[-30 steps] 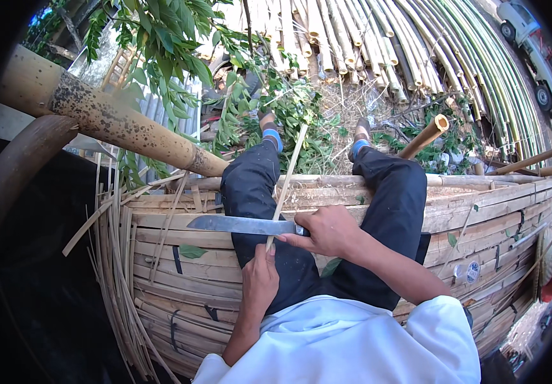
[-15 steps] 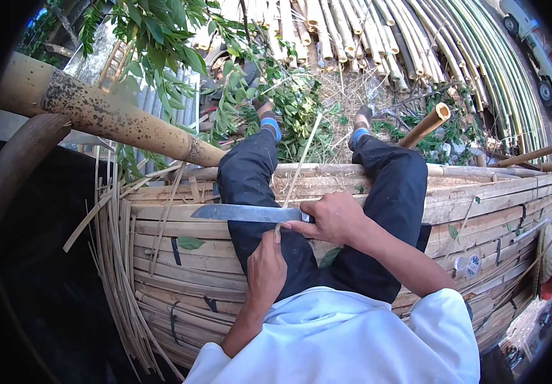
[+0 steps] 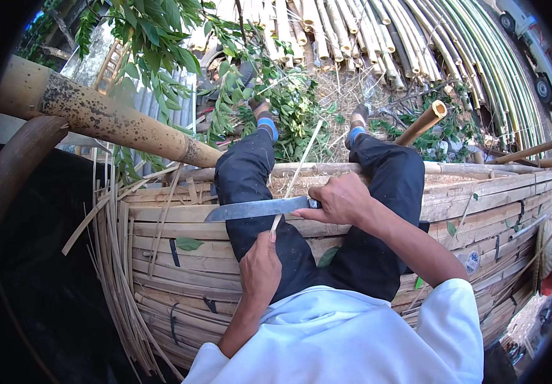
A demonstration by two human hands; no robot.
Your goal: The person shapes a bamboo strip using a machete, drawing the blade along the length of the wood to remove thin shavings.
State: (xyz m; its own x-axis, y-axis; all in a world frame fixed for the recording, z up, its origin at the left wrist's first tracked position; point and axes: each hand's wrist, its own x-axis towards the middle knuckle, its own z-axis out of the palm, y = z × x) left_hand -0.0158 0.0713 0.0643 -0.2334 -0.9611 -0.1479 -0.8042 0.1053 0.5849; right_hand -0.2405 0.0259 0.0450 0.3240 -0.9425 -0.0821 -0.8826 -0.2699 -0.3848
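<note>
My right hand (image 3: 343, 201) is closed round the handle of a large knife (image 3: 257, 209). Its broad grey blade points left over my left thigh. A thin bamboo strip (image 3: 302, 157) runs from my lap up and away between my knees, passing behind the blade. The strip's near end is pinched in my left hand (image 3: 260, 264), a little below the blade. My right thumb lies along the near side of the blade, close to the strip. Whether the edge touches the strip I cannot tell.
I sit on stacked bamboo slats (image 3: 186, 265). Loose split strips (image 3: 106, 269) hang at the left. A thick bamboo pole (image 3: 116, 118) crosses at upper left, near leafy branches (image 3: 154, 38). A cut bamboo stub (image 3: 422, 123) rises by my right knee. Long bamboo poles (image 3: 410, 38) lie beyond.
My right hand has moved up and slightly right with the knife, away from my left hand. The blade now tilts, its tip lower. My left hand has shifted slightly toward me with the strip.
</note>
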